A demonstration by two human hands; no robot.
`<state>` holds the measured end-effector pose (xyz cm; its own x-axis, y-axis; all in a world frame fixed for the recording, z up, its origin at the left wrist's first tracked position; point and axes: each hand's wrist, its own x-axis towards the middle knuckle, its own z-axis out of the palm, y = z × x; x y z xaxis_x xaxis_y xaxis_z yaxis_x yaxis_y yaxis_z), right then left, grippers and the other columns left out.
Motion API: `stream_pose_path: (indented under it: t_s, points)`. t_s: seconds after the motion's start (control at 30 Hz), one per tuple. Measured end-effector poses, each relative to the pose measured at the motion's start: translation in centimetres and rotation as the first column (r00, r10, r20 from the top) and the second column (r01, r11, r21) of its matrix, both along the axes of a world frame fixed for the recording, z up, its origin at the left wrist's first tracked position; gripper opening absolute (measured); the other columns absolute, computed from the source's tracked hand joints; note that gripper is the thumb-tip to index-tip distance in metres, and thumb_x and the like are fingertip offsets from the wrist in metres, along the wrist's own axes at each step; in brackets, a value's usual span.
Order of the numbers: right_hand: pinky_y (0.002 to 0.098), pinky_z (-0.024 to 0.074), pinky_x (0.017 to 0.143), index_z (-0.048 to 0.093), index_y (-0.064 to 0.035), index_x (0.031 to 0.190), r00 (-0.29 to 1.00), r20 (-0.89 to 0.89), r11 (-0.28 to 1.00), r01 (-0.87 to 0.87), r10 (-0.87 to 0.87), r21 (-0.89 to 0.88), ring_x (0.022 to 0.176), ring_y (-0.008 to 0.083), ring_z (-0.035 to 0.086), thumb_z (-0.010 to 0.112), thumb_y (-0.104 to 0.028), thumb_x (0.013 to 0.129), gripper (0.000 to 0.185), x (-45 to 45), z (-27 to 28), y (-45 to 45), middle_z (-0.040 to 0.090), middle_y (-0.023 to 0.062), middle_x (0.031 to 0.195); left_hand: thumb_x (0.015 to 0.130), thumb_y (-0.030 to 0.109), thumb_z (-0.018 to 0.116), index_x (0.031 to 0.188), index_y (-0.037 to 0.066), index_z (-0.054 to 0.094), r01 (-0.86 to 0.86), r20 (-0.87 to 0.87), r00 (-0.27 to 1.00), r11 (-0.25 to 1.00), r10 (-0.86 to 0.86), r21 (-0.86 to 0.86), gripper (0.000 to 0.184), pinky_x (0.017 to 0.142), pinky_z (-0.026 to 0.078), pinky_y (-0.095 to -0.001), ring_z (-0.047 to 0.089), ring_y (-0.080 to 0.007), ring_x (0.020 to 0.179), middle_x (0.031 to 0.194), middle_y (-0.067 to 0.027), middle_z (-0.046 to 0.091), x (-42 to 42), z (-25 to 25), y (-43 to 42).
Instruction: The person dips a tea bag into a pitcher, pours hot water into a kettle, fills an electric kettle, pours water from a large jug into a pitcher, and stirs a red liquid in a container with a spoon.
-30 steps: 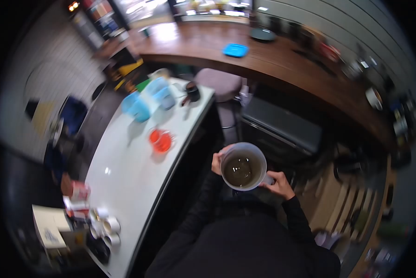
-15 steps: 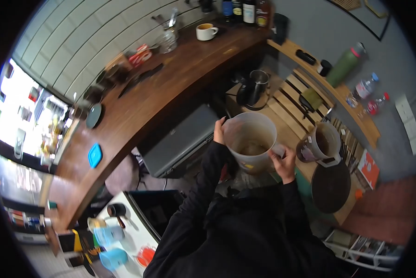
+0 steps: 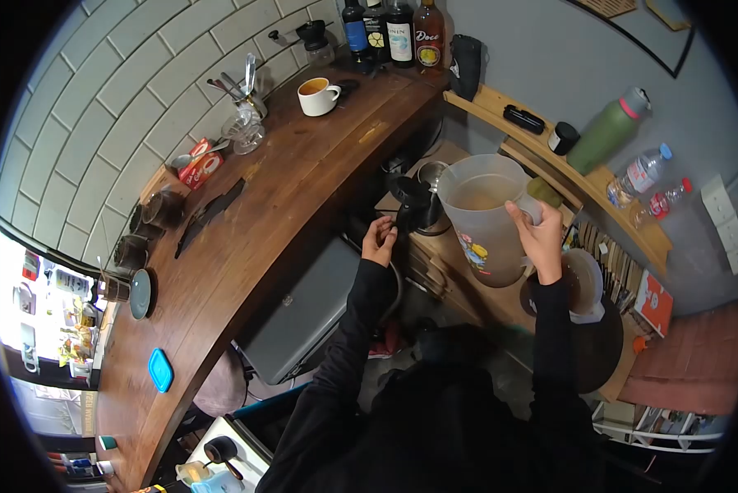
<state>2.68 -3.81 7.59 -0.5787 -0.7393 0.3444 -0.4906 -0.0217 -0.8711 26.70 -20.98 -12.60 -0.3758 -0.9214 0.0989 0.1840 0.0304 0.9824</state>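
Note:
A large translucent pitcher (image 3: 488,226) with a flower print holds brownish liquid. My right hand (image 3: 540,237) grips its handle and holds it over the low wooden shelf. Away from the pitcher, to its left, is my left hand (image 3: 379,241), fingers loosely curled and apart, holding nothing. It is near a black kettle (image 3: 417,205) with a metal cup (image 3: 432,176) behind it. Partly behind my right wrist, a second pitcher (image 3: 584,283) with brown liquid stands by a dark round surface (image 3: 599,349).
The curved wooden counter (image 3: 303,172) bears a white cup (image 3: 318,97), jars, a blue lid (image 3: 160,370) and bottles. Below it sits a grey case (image 3: 295,308). A narrow ledge (image 3: 657,234) at right holds a green bottle (image 3: 607,135) and plastic bottles.
The view has turned right, from the white table to the shelf corner. My left hand has let go of the pitcher; my right hand has carried it forward over the shelf.

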Motion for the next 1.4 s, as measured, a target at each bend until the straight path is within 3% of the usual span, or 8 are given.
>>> stream_pose_path:
  t_s: [0.3,0.43,0.63,0.7,1.13,1.2,1.33,1.4]
  points:
    - [0.0345,0.0443,0.056,0.065,0.0074,0.08,0.965,-0.204,0.955,-0.106,0.166,0.276,0.055,0.0176,0.053,0.076,-0.031,0.083,0.04,-4.8,1.3,-7.6,0.06,0.0136,0.061,0.086,0.016,0.072,0.117,0.0,0.058,-0.162,0.225,0.946,0.94,0.235,-0.3,0.037,0.09,0.047,-0.0313,0.061,-0.0232,0.102,0.105,-0.0138,0.063,-3.8,0.1,-2.0]
    - [0.0315,0.039,0.051,0.057,0.0057,0.07,0.93,-0.264,0.945,-0.183,0.256,0.271,0.054,0.0119,0.04,0.078,-0.031,0.082,0.044,-5.8,1.4,-9.5,0.048,0.0051,0.056,0.085,0.017,0.073,0.108,-0.003,0.061,-0.16,0.238,0.933,0.903,0.271,-0.4,0.033,0.083,0.049,-0.033,0.064,-0.0285,0.093,0.099,-0.0167,0.063,-4.5,0.6,-2.2]
    - [0.0349,0.0395,0.051,0.058,0.0071,0.072,0.908,-0.254,0.876,-0.199,0.333,0.439,0.052,0.0141,0.04,0.078,-0.031,0.082,0.044,-6.0,3.2,-11.3,0.047,0.0082,0.055,0.083,0.008,0.069,0.106,-0.002,0.061,-0.206,0.224,0.908,0.842,0.355,-0.499,0.026,0.075,0.048,-0.03,0.061,-0.0214,0.083,0.094,-0.0126,0.062,-4.8,1.0,-2.2]
    - [0.0389,0.0406,0.053,0.059,0.0084,0.073,0.877,-0.29,0.854,-0.216,0.383,0.474,0.05,0.0255,0.046,0.078,-0.034,0.079,0.047,-6.7,2.9,-11.9,0.047,0.0168,0.056,0.083,0.008,0.069,0.105,-0.003,0.061,-0.217,0.211,0.909,0.84,0.36,-0.498,0.026,0.075,0.048,-0.0296,0.061,-0.0208,0.083,0.094,-0.0125,0.062,-4.9,1.1,-2.1]
    - [0.0391,0.0443,0.055,0.053,0.0061,0.07,0.832,-0.341,0.789,-0.173,0.438,0.59,0.054,0.0249,0.054,0.079,-0.044,0.076,0.057,-6.6,3.7,-14.5,0.051,0.015,0.059,0.081,0.007,0.073,0.1,-0.003,0.065,-0.307,0.117,0.893,0.779,0.434,-0.546,0.023,0.083,0.049,-0.0307,0.064,-0.023,0.091,0.1,-0.0143,0.066,-4.3,3.0,-1.2]
    - [0.0393,0.0391,0.051,0.045,0.0059,0.064,0.811,-0.349,0.797,-0.219,0.469,0.562,0.054,0.018,0.039,0.08,-0.041,0.077,0.061,-7.1,3.3,-15.1,0.037,0.0109,0.056,0.081,0.006,0.074,0.099,-0.003,0.066,-0.322,0.117,0.887,0.779,0.447,-0.538,0.022,0.083,0.049,-0.032,0.065,-0.0258,0.091,0.099,-0.0144,0.066,-4.3,3.6,-1.1]
    - [0.0395,0.0398,0.052,0.049,0.0071,0.066,0.773,-0.416,0.808,-0.203,0.479,0.553,0.054,0.0178,0.041,0.08,-0.044,0.077,0.061,-7.6,2.9,-16.2,0.04,0.0115,0.057,0.08,0.006,0.074,0.098,-0.003,0.067,-0.328,0.115,0.882,0.769,0.458,-0.548,0.021,0.083,0.05,-0.0333,0.065,-0.0287,0.092,0.098,-0.0149,0.066,-4.2,4.0,-1.1]
    - [0.0415,0.0467,0.068,0.052,0.0073,0.088,0.771,-0.343,0.683,-0.158,0.536,0.713,0.071,0.0279,0.057,0.076,-0.052,0.077,0.065,-7.4,3.7,-16.5,0.055,0.0189,0.075,0.081,0.007,0.074,0.099,-0.003,0.066,-0.329,0.119,0.883,0.779,0.454,-0.533,0.022,0.085,0.049,-0.0326,0.065,-0.0271,0.093,0.099,-0.0147,0.066,-4.1,3.9,-0.9]
